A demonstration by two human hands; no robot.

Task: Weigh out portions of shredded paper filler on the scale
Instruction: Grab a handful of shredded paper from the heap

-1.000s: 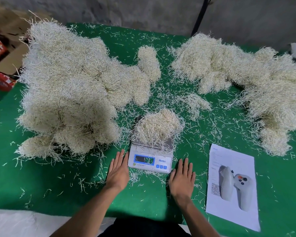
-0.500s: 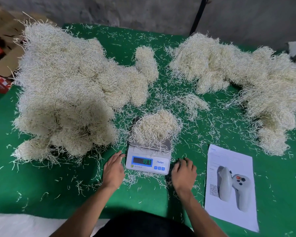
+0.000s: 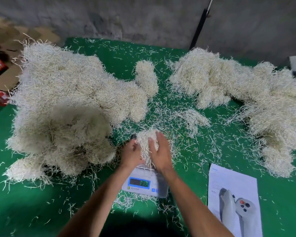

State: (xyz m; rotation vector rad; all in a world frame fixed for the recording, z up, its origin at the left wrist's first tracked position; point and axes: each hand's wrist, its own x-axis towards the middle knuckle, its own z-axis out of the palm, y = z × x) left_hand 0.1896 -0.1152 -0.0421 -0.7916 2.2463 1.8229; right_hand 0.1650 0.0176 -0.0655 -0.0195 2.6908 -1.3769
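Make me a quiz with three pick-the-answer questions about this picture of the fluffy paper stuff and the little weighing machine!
1. Where is the white sheet printed with a grey game controller?
A. right of the small white digital scale
B. under the scale
C. on the left heap

2. What colour is the table cover?
A. red
B. green
C. blue

3. What are the left hand and right hand doing?
A. lying flat on the cover
B. pressing the scale's buttons
C. cupping the cream shredded paper clump over the scale

Answers: 1 A, the sheet lies right of the scale; 2 B, the cover is bright green; 3 C, both hands enclose the clump.
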